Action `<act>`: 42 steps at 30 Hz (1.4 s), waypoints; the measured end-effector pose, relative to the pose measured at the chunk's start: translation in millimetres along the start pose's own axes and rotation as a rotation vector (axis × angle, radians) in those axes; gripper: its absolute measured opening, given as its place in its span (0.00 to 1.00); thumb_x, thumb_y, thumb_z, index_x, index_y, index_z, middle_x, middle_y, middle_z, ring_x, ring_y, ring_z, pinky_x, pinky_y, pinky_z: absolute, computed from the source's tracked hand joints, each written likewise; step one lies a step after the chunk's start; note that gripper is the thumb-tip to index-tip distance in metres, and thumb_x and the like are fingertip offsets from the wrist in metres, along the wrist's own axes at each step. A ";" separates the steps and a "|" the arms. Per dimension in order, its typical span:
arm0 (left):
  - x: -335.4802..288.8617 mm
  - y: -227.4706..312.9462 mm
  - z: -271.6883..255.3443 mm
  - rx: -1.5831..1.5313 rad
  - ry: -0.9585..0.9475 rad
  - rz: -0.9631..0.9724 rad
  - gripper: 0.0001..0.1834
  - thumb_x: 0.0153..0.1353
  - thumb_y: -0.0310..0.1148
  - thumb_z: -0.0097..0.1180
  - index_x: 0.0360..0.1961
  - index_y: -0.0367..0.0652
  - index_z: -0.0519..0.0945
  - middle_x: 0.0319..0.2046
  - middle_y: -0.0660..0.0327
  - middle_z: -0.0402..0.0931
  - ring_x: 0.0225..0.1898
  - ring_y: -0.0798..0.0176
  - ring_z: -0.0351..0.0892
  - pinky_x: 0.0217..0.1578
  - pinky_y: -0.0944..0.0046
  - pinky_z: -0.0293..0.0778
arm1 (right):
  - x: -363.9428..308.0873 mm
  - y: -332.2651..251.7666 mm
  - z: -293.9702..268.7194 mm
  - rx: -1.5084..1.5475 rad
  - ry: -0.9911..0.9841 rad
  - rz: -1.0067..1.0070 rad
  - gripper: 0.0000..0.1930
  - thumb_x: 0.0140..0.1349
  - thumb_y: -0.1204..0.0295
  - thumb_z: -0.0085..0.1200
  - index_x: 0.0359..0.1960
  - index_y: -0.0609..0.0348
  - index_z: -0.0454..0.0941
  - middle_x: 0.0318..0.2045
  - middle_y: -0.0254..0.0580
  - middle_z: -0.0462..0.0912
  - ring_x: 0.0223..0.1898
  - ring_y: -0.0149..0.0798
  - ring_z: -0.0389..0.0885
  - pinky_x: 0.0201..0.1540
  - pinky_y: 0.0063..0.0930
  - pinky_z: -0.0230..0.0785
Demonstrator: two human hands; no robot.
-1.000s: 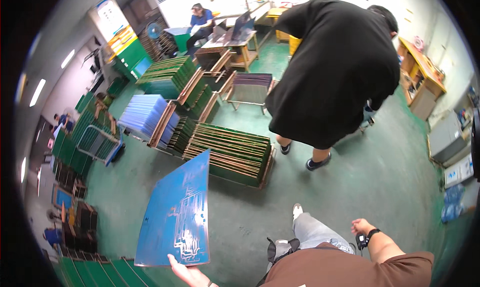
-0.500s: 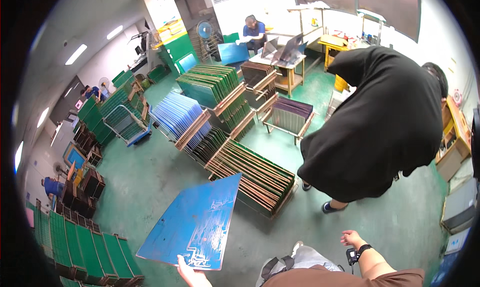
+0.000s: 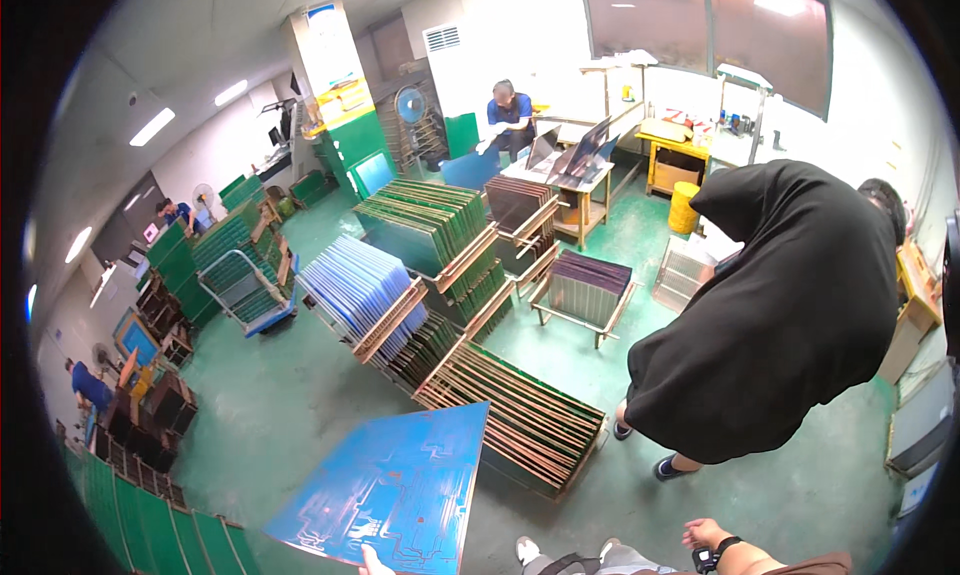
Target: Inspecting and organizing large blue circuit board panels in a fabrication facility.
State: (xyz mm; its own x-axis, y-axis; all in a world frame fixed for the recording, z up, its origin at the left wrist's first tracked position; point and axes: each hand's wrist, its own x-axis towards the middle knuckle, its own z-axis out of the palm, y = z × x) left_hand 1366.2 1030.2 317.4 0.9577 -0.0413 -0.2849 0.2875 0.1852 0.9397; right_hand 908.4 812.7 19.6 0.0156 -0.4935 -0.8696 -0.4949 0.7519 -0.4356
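Observation:
A large blue circuit board panel [image 3: 390, 490] with copper-coloured traces is tilted low in front of me. My left hand [image 3: 374, 560] grips its near edge; only the thumb shows on top, and the other fingers are hidden behind the panel. My right hand [image 3: 706, 535] hangs at my right side with nothing in it, fingers loosely apart. A dark strap with a small black device [image 3: 706, 559] is on that wrist. Just beyond the held panel stands a rack of upright green boards with copper edges [image 3: 515, 410].
Behind it are racks of blue boards [image 3: 365, 285] and green boards [image 3: 425, 220], and a small rack of dark boards [image 3: 585, 290]. A person in a black cape [image 3: 770, 325] stands close on the right. A blue cart [image 3: 255, 290] and green panels [image 3: 160, 520] are at left.
The view has tilted up, so the racks and my hands sit lower in the picture. My left hand still holds the panel, which now lies at a flatter angle.

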 end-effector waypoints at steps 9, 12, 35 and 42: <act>93.0 -23.0 34.9 0.313 -0.395 0.379 0.15 0.62 0.26 0.36 0.48 0.29 0.65 0.24 0.64 0.54 0.27 0.65 0.56 0.29 0.67 0.60 | -58.6 -43.5 61.5 0.008 0.025 -0.188 0.16 0.61 0.76 0.36 0.50 0.62 0.68 0.39 0.46 0.77 0.33 0.35 0.79 0.31 0.27 0.75; 103.4 -21.3 57.1 0.121 -0.422 0.045 0.16 0.63 0.27 0.36 0.48 0.27 0.64 0.29 0.60 0.59 0.31 0.65 0.58 0.33 0.66 0.61 | -68.5 -26.9 67.9 0.050 0.056 -0.153 0.16 0.61 0.76 0.36 0.50 0.62 0.68 0.39 0.45 0.77 0.34 0.35 0.79 0.33 0.28 0.74; 119.0 -63.1 98.1 -0.039 -0.412 -0.264 0.14 0.61 0.33 0.44 0.40 0.30 0.71 0.35 0.56 0.73 0.33 0.64 0.74 0.32 0.63 0.72 | -111.3 44.8 95.4 0.217 0.165 0.012 0.16 0.61 0.76 0.36 0.50 0.62 0.67 0.40 0.45 0.77 0.34 0.35 0.79 0.34 0.28 0.74; 127.1 -69.5 83.0 0.057 -0.416 -0.239 0.12 0.61 0.31 0.45 0.38 0.30 0.72 0.33 0.59 0.73 0.32 0.65 0.73 0.32 0.64 0.71 | -117.7 57.3 103.8 0.155 0.113 0.080 0.16 0.61 0.78 0.35 0.51 0.61 0.66 0.40 0.44 0.76 0.36 0.36 0.79 0.35 0.29 0.75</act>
State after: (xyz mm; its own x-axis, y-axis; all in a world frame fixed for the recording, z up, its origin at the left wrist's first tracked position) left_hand 1469.1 930.7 231.6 0.7855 -0.4677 -0.4052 0.4894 0.0689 0.8693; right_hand 968.4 959.2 72.9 -0.1203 -0.4688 -0.8751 -0.3509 0.8447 -0.4042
